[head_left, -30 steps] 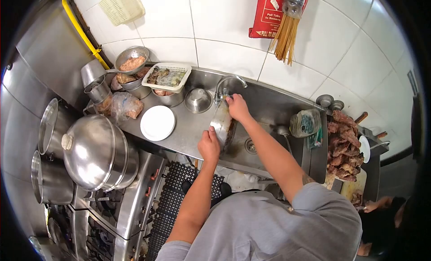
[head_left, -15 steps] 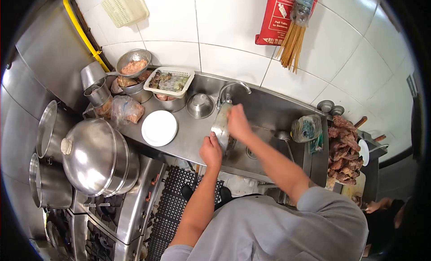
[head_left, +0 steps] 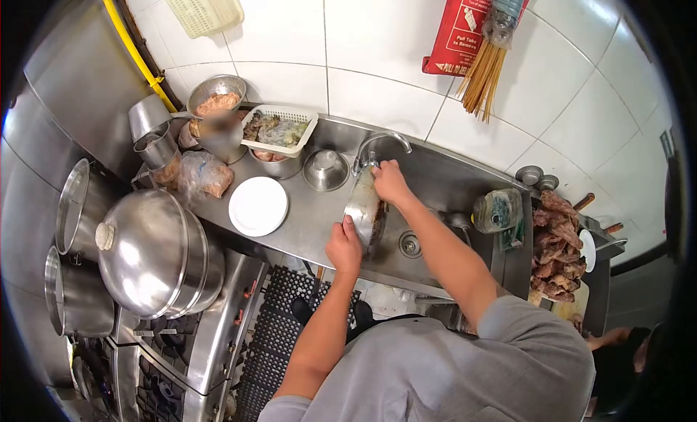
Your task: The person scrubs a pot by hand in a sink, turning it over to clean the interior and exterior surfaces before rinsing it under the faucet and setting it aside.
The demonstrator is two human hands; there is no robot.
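Steel sink (head_left: pixel 435 186), tiled kitchen: pan (head_left: pixel 363 210) tilted on edge over it. Left hand (head_left: pixel 343 246), fingers clamped on near rim, elbow bent. Right hand (head_left: pixel 390 181), fingers bent at far rim beneath tap (head_left: pixel 379 140), grip unclear.

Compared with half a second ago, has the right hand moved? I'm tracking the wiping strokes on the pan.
Yes. The right hand has gone back up the metal pan, closer to the tap.

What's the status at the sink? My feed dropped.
Left hand grips near rim of steel pan. Right hand on its far end, under faucet. Pan on edge over sink. Nothing blocking.
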